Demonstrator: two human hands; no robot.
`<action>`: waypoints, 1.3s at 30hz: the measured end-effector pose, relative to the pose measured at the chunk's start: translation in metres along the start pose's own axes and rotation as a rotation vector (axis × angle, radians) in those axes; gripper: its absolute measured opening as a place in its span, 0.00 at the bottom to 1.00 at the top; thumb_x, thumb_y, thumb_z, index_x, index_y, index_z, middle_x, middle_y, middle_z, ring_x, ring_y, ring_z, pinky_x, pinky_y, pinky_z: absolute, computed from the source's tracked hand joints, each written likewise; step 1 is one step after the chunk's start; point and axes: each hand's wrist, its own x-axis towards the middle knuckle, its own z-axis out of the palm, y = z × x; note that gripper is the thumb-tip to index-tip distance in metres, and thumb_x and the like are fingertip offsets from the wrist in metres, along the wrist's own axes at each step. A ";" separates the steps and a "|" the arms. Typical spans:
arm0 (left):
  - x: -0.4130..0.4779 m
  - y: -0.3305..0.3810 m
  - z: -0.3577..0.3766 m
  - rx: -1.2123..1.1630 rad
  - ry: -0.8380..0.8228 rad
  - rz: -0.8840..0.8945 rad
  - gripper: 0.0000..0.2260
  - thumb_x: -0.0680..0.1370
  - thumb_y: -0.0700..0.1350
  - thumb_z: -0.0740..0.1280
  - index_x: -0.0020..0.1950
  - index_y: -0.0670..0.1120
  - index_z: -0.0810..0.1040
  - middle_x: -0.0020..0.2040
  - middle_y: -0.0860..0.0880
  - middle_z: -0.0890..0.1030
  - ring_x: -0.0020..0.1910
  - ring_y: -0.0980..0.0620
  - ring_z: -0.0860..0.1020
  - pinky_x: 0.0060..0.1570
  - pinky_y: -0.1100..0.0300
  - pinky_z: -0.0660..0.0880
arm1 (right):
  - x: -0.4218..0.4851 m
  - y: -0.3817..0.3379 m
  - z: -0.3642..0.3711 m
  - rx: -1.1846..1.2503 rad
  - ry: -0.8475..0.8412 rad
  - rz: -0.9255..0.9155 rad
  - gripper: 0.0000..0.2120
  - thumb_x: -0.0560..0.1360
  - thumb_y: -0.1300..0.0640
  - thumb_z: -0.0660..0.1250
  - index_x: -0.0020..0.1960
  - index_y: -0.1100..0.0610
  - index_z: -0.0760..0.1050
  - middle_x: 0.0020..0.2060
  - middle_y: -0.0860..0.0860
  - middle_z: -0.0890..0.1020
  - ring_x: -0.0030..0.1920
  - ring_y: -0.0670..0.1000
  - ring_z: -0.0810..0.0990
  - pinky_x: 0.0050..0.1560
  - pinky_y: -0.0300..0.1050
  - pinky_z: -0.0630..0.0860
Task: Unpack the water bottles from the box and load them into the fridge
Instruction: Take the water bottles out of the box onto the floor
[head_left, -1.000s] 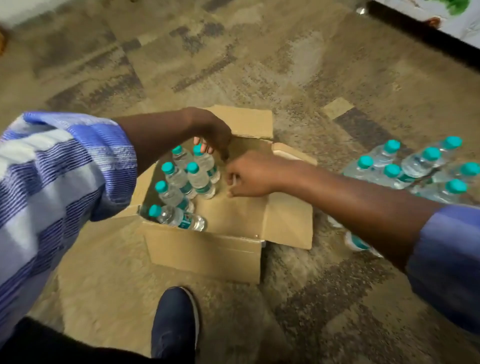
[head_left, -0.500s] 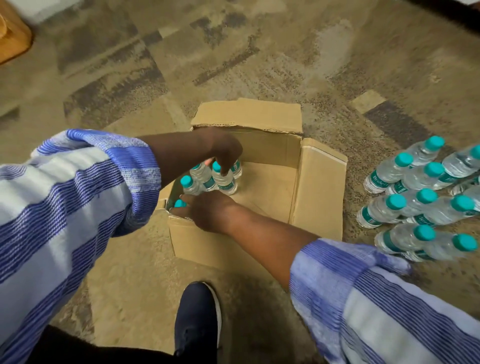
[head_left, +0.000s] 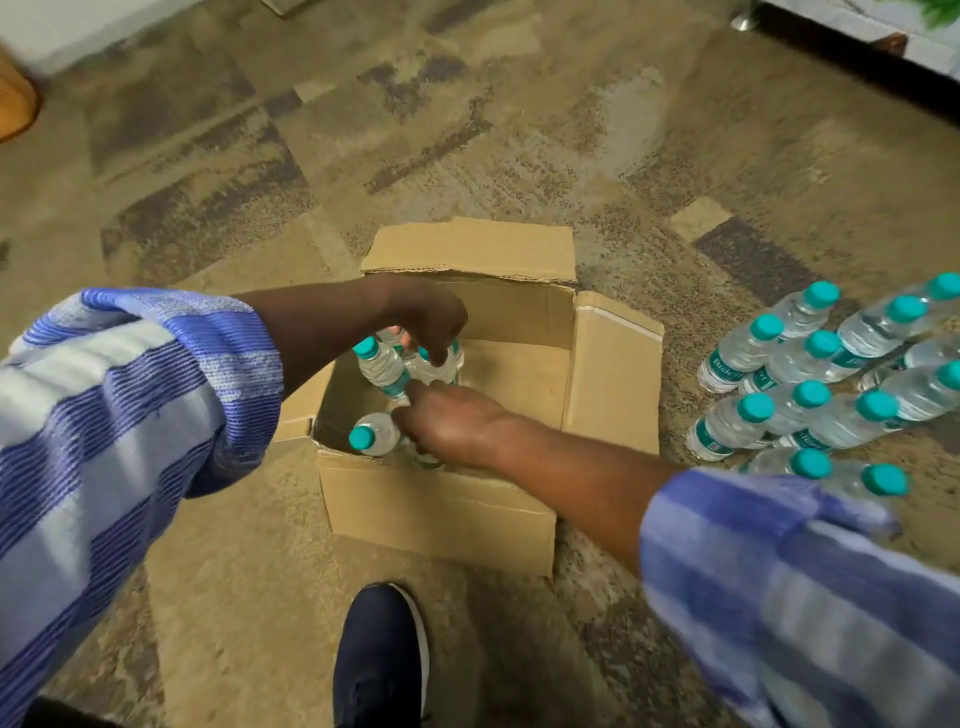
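One brown cardboard box (head_left: 441, 514) is standing open on the patterned carpet floor (head_left: 519, 130). Inside it, at least three clear plastic water bottles with teal caps (head_left: 379, 366) are showing; two hands, the left hand (head_left: 423, 317) and the right hand (head_left: 449, 423), are covering any others. Beside the box, eleven capped bottles (head_left: 852, 421) are showing in one cluster. One dark blue shoe (head_left: 382, 660) is showing.

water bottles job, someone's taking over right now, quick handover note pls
Left hand grips the far bottles inside the box. Right hand is on the near bottles there; grip unclear.
Done: a cluster of unpacked bottles sits on the carpet to the right of the box.
To do: empty the box, then load everything into the fridge, which is not in view.
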 end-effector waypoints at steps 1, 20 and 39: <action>-0.003 0.001 -0.004 -0.023 0.022 0.013 0.12 0.72 0.46 0.72 0.53 0.44 0.78 0.48 0.44 0.83 0.47 0.44 0.82 0.47 0.50 0.80 | -0.005 0.011 -0.004 0.031 0.010 0.003 0.07 0.81 0.55 0.60 0.53 0.57 0.75 0.53 0.56 0.74 0.51 0.58 0.75 0.43 0.48 0.69; -0.061 0.111 -0.151 -0.865 0.639 0.496 0.04 0.74 0.42 0.70 0.47 0.43 0.80 0.39 0.44 0.79 0.36 0.51 0.74 0.31 0.58 0.69 | -0.265 0.176 -0.252 0.145 0.544 0.673 0.06 0.76 0.53 0.72 0.50 0.55 0.81 0.40 0.48 0.83 0.35 0.48 0.82 0.34 0.36 0.76; 0.026 0.246 -0.096 -0.398 0.559 0.413 0.09 0.74 0.48 0.71 0.49 0.45 0.78 0.43 0.47 0.80 0.42 0.48 0.76 0.36 0.58 0.69 | -0.371 0.272 -0.122 0.443 -0.414 1.321 0.15 0.74 0.62 0.72 0.57 0.68 0.75 0.48 0.63 0.82 0.35 0.54 0.82 0.31 0.41 0.81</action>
